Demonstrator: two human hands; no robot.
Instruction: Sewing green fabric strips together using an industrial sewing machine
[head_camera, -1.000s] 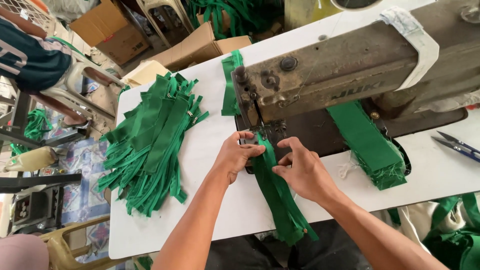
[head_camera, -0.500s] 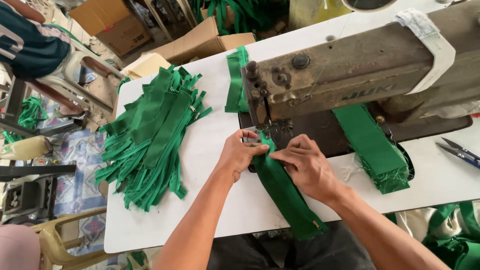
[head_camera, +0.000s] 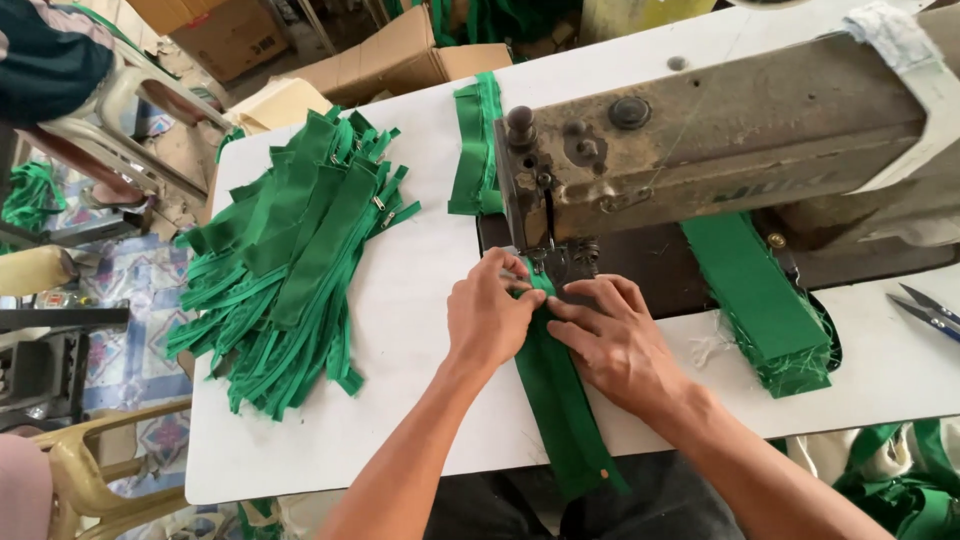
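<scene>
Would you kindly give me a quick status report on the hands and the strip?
Left hand and right hand flat on green strip, at the needle. Strip hangs off table edge. Nothing in the way.

Both hands on green strip (head_camera: 560, 400)

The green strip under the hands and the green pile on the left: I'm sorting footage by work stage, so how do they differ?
The green strip is a single piece lying straight, its far end at the sewing machine needle and its near end over the table edge; the green pile is many pieces fanned out loosely.

The left hand and right hand press the strip; nothing touches the pile.

Both are the same green fabric.
</scene>
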